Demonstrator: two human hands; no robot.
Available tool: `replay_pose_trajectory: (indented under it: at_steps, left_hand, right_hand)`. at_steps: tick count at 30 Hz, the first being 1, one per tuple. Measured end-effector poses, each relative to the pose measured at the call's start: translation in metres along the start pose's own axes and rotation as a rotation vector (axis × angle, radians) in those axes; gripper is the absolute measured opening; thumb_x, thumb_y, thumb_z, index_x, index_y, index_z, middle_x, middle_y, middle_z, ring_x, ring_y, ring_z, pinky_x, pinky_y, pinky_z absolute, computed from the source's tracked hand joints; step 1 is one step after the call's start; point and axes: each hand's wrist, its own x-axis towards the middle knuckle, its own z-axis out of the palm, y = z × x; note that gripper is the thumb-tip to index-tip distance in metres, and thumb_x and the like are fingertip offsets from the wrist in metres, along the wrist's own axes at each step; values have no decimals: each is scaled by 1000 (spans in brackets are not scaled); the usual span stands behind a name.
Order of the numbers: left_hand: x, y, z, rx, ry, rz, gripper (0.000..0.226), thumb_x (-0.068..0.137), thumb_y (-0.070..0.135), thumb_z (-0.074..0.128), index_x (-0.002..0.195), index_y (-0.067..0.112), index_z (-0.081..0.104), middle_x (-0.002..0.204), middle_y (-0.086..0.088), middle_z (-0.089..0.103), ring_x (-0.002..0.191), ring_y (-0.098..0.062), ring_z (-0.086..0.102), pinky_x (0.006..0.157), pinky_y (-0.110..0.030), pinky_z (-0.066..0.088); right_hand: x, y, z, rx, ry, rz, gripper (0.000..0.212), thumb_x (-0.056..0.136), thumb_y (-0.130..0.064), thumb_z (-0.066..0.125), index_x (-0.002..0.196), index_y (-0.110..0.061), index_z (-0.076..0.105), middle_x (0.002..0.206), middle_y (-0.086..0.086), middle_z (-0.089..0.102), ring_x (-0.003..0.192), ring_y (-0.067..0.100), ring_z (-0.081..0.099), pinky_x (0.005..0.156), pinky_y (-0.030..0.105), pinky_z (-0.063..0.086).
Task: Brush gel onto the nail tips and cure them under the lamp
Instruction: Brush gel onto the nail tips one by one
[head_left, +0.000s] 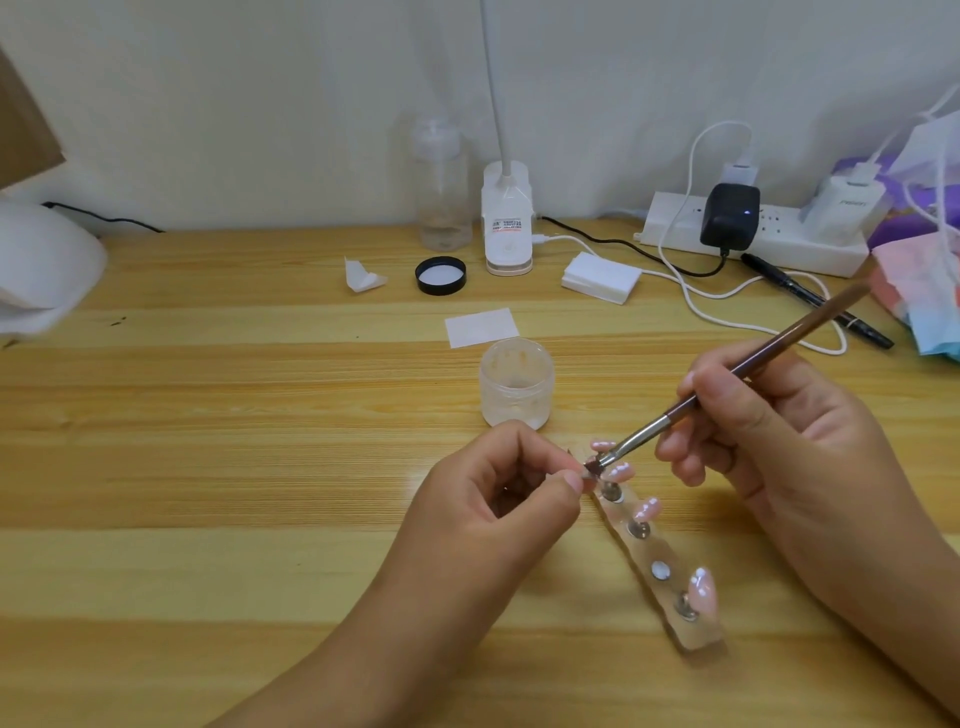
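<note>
Wooden desk (208, 467), PISEN charger (844, 210); right hand (779, 431) grips brush (769, 349).

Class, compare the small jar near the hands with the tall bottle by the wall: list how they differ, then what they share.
The jar is short and wide; the bottle is tall and slim. The jar stands open, lidless; the bottle has its top on. The jar stands in front, the bottle far behind it. Both are see-through and upright.
</note>
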Motion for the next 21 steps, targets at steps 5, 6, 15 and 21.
replay_pose_trajectory:
  at_steps: [5,6,15,21]
  left_hand:
    - [1,0,1,-6,-3,-4,18,65,46,61,71,29,67,74,6,64,62,-2,48,57,-9,38]
    - [1,0,1,-6,-3,-3,18,65,46,61,71,30,67,74,6,63,62,-2,47,57,-9,38]
    - [1,1,0,-7,-2,-2,7,75,35,65,73,29,67,73,13,65,62,3,51,60,-7,39]
    - [1,0,0,-3,47,41,12,78,36,65,84,34,75,76,23,59,67,3,50,63,-5,40]
  right_hand:
    - [0,1,1,-8,71,-26,9,74,-36,69,78,-28,71,64,14,68,54,16,63,54,21,52]
    - [1,1,0,6,77,-32,12,74,-38,70,78,-27,71,64,13,68,54,16,63,54,21,52]
    - [1,3,0,-33,53,-40,16,75,-41,72,81,-27,69,65,13,68,56,17,63,54,22,52]
    - [3,1,-2,18,169,-57,19,74,-38,68,83,-21,67,65,11,68,58,16,64,56,20,52]
